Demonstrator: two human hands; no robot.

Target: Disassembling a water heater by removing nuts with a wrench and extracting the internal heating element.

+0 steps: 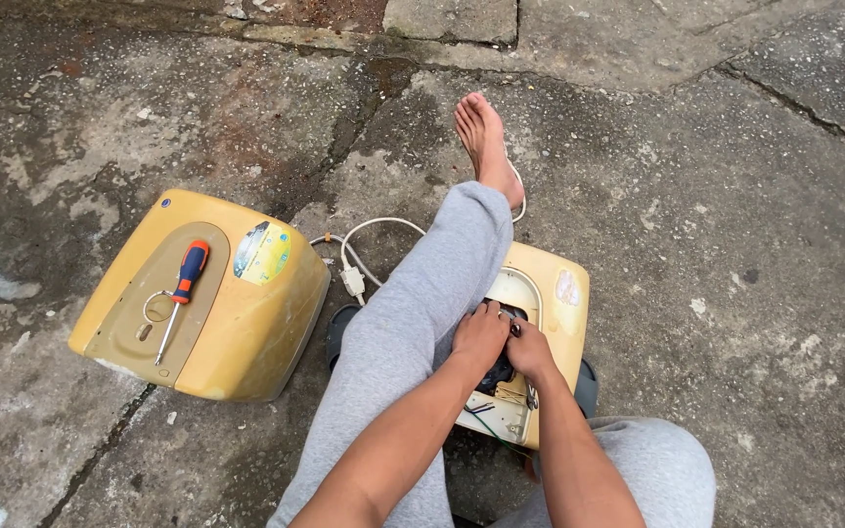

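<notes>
My left hand (479,335) and my right hand (528,350) are pressed together on the open inside of a yellowed appliance base (567,303) between my knees. The fingers of both close around a dark part in its middle, with a small metal piece showing between them. Thin coloured wires (486,408) show just below the hands. What the fingers grip is mostly hidden. A large yellow cover (237,332) lies to the left, with an orange and blue screwdriver (182,288) resting on its recessed panel.
My grey-trousered left leg (413,323) crosses in front of the base, bare foot (486,142) stretched ahead. A white cable with a connector (352,279) loops between cover and base. The cracked concrete ground (735,244) spreads all around.
</notes>
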